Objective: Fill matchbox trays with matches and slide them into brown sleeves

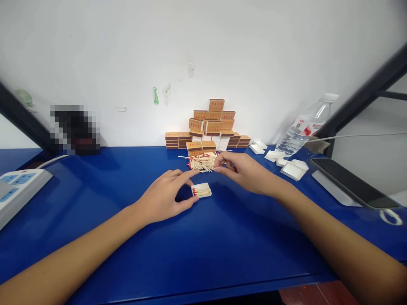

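Observation:
On the blue table, a white matchbox tray [206, 187] holds several red-tipped matches along its near side. My left hand [165, 195] grips the tray's left end between thumb and fingers, with the index finger stretched out above it. Behind the tray lies a loose pile of matches [203, 161], red heads mostly to the left. At the pile's right edge, my right hand [237, 167] has thumb and index finger pinched together. Whatever is between those fingertips is too small to make out.
Matchboxes [213, 126] stand stacked against the wall behind the pile. Empty white trays [294, 169] lie at right, near a leaning plastic bottle [303, 125] and a phone [352, 182]. A power strip [23, 190] sits at the left edge.

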A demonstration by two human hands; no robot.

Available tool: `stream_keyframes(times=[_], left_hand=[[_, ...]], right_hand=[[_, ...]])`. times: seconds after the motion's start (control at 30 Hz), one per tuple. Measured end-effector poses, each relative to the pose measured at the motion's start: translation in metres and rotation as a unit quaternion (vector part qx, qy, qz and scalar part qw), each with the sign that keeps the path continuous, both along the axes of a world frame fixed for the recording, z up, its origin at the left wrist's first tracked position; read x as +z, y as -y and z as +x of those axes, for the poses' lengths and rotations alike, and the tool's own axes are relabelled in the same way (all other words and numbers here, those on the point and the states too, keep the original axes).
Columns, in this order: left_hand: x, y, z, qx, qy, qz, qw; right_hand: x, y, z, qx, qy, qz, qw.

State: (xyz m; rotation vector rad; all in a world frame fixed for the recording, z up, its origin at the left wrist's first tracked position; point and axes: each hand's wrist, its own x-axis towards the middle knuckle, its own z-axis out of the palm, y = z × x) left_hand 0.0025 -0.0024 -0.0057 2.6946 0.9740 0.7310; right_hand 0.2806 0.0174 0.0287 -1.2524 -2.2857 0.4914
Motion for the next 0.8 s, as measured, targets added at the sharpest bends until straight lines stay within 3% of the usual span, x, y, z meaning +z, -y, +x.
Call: stream_keyframes(times=[0.17, 0.47, 0.8], left_hand=[[0.0, 0.0, 0.0, -0.003, -0.002, 0.009, 1.0], [0.001, 0.001, 0.0, -0.001, 0.051, 0.036, 0.998], [0.004, 0.001, 0.001, 0.024, 0.099, 0.085, 0.991]], right_hand=[[-0.002, 0.009, -0.014, 0.049, -0.1, -0.035, 0.993], [-0.011, 0.015, -0.034, 0.004, -0.246, -0.075, 0.966], [-0.028, 0.018, -0.045, -0.057, -0.258, -0.017, 0.964]])
